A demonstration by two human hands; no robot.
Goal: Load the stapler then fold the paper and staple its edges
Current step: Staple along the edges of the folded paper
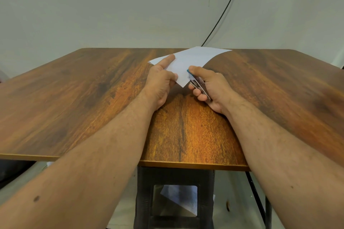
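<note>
While it lies near the far edge of the wooden table [78,102], the sheet of white paper [193,59] looks folded: it shows as a flat, pale shape with a sharp corner pointing toward the person and another corner reaching the table's far edge. Its surface is plain and unmarked, and the near corner appears lifted off the wood, casting a small shadow beneath it.

On the left side of the paper, the left hand [160,83] has its forefinger stretched out straight along the sheet's left edge, the tip pressing on top, while the thumb and the curled remaining fingers pinch the paper near the pointed corner.

At the right side of that same corner, the right hand [210,89] grips a small stapler [198,85], whose metal body shows silver between the fingers and whose blue tip peeks out at the paper's edge. The thumb lies along the top of the stapler, its end by the blue tip, and the other fingers are curled underneath, wrapped round the metal. The stapler's mouth sits at the paper's right edge just above the corner; whether the paper is fully between its halves cannot be told.

Behind the table, a black cable [226,7] runs down the pale wall.
</note>
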